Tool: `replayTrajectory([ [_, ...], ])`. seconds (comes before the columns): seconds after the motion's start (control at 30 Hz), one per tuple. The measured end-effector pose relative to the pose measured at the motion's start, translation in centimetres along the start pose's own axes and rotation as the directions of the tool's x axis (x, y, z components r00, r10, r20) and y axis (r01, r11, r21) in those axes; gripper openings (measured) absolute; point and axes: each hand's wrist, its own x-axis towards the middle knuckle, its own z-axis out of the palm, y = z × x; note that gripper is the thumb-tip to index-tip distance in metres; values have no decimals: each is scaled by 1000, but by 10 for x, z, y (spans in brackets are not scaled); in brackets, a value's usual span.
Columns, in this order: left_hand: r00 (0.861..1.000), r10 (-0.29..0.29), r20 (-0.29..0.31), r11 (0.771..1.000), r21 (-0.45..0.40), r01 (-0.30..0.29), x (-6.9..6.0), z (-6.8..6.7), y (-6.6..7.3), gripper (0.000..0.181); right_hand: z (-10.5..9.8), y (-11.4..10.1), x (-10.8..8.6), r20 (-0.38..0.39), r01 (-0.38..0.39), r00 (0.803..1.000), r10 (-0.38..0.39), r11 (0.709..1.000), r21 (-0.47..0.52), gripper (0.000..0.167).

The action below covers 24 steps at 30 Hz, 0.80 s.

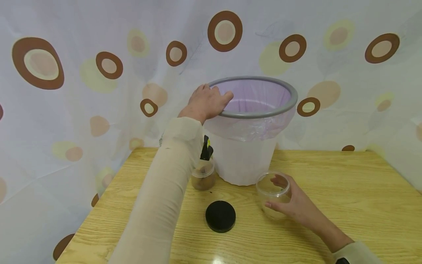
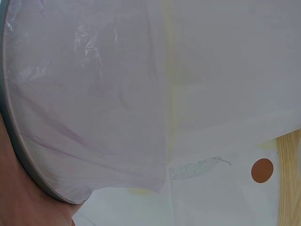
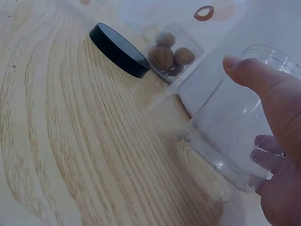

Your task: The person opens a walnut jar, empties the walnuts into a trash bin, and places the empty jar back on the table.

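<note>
My left hand [image 1: 209,101] grips the grey rim [image 1: 260,114] of a white trash bin [image 1: 244,161], at its left side. A pale purple bag [image 2: 94,103] lines the bin and hangs over its outside. Around a clear jar [image 1: 271,187] near the bin's base curves my right hand [image 1: 293,203], thumb on the near side and fingers behind. The right wrist view shows this jar [image 3: 225,122] without a lid and nothing visible inside. A black round lid [image 1: 221,216] lies on the table, left of the jar.
A second clear jar [image 1: 202,178] with several walnuts [image 3: 162,57] stands left of the bin, partly behind my left sleeve. A black strap-like item [image 1: 206,149] shows above it. Patterned cloth [image 1: 99,29] hangs behind the wooden table [image 1: 346,190].
</note>
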Motion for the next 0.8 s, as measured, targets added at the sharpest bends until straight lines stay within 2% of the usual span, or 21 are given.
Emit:
replayTrajectory([
  [0.53,1000,8,0,1000,10,-8,0,2,0,71,2,12,-4,17,-4,1000,4,1000,-17,85],
  [0.8,1000,9,-13,1000,-2,-9,0,1,0,72,1,12,-2,38,-22,999,22,1000,3,91],
])
